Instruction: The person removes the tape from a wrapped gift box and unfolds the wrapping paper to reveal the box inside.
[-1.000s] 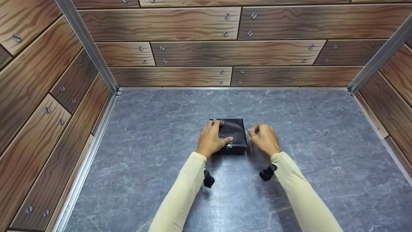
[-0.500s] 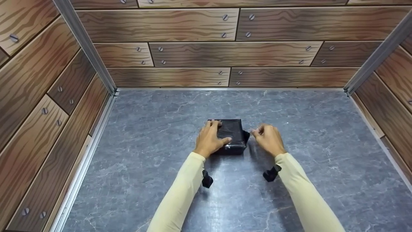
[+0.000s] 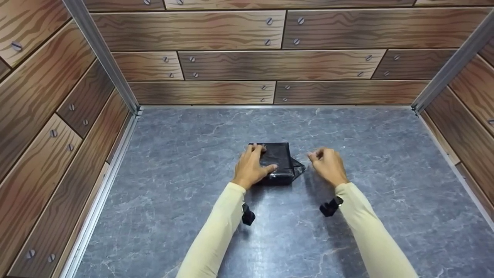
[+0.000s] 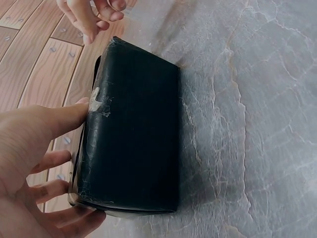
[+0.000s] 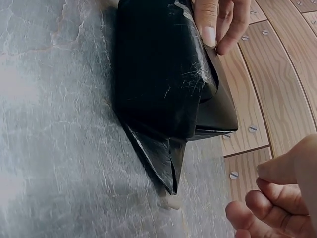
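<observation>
A box wrapped in shiny black film [image 3: 277,154] lies on the grey marbled surface in front of me. My left hand [image 3: 251,166] grips its left part, thumb on the top near the front edge, fingers at the far left. A bit of whitish tape [image 4: 96,103] shows by that thumb in the left wrist view. From the box's right end a folded triangular flap [image 5: 161,158] sticks out over the surface. My right hand [image 3: 328,164] hovers just right of the flap, apart from it, fingers curled and thumb close to the index finger; nothing is visible in it.
Wood-plank-patterned walls [image 3: 231,63] with metal corner strips [image 3: 106,58] stand behind and at both sides of the marbled surface [image 3: 185,162]. A small black wrist camera [image 3: 249,214] sits on the left sleeve, another wrist camera [image 3: 331,206] on the right.
My right hand has moved away from the box to the right. The flap on the box's right end has come out and points rightward. My left hand has kept its hold.
</observation>
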A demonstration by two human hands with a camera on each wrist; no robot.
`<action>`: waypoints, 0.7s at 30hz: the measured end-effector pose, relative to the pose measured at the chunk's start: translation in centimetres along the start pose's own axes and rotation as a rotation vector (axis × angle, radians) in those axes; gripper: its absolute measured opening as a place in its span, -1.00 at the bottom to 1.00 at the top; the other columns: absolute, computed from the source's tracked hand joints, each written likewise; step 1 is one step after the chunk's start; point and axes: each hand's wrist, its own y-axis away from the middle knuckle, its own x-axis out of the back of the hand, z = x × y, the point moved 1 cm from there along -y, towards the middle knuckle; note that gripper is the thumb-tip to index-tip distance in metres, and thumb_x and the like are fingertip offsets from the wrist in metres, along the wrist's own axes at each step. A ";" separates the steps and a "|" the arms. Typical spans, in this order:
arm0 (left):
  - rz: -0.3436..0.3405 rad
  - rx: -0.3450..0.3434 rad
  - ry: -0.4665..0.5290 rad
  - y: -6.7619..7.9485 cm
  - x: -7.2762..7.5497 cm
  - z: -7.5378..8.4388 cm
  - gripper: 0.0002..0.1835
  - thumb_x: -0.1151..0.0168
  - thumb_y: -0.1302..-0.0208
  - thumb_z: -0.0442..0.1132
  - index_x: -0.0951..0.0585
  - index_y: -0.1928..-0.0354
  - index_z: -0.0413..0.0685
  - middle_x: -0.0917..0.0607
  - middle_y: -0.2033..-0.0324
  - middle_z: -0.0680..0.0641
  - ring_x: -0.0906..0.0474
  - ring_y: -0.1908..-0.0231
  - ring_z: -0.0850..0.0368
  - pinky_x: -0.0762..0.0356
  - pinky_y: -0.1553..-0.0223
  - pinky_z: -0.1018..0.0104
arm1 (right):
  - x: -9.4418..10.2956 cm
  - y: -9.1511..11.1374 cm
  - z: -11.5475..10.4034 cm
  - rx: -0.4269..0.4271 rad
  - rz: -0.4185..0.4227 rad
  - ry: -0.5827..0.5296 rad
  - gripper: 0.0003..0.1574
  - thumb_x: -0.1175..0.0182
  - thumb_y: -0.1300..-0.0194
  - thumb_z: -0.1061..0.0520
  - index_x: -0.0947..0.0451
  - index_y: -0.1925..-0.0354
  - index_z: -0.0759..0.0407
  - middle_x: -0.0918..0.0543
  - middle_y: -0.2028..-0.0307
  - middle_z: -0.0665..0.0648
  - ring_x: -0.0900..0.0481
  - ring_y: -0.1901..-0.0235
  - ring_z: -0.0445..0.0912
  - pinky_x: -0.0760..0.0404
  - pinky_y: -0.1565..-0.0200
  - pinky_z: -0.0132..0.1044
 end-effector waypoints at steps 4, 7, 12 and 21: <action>-0.002 -0.017 0.003 0.0 0.0 -0.1 -0.33 -0.49 -0.16 0.15 -0.55 -0.26 0.09 -0.45 -0.29 -0.07 -0.45 -0.21 -0.16 -0.53 -0.12 -0.09 | 0.1 0.0 -0.1 0.008 -0.005 0.003 -0.70 -0.25 -0.41 0.11 -0.66 0.31 0.36 -0.70 0.41 0.22 -0.59 0.41 0.06 -0.52 0.26 -0.11; -0.003 -0.027 -0.006 0.0 0.0 -0.1 -0.34 -0.47 -0.17 0.17 -0.55 -0.26 0.10 -0.44 -0.30 -0.07 -0.45 -0.20 -0.17 -0.54 -0.11 -0.10 | -0.1 0.1 -0.4 0.022 -0.007 -0.013 -0.71 -0.27 -0.40 0.09 -0.67 0.27 0.34 -0.71 0.40 0.21 -0.62 0.38 0.07 -0.53 0.26 -0.13; 0.012 -0.029 -0.063 0.2 -0.3 -0.1 -0.34 -0.41 -0.20 0.24 -0.54 -0.28 0.15 -0.43 -0.31 -0.08 -0.44 -0.18 -0.17 -0.57 -0.04 -0.12 | -0.2 0.3 -1.3 0.072 -0.012 -0.035 -0.73 -0.35 -0.34 0.08 -0.67 0.27 0.30 -0.72 0.40 0.20 -0.64 0.37 0.06 -0.55 0.27 -0.15; 0.080 -0.098 -0.202 0.5 0.0 -0.1 -0.34 -0.33 -0.22 0.33 -0.60 -0.23 0.11 -0.52 -0.12 -0.15 -0.42 -0.06 -0.16 -0.42 -0.14 -0.09 | -1.1 1.0 -3.3 0.180 -0.212 -0.078 -0.63 -0.45 -0.25 0.02 -0.72 0.16 0.31 -0.74 0.37 0.13 -0.66 0.38 -0.05 -0.66 0.31 -0.21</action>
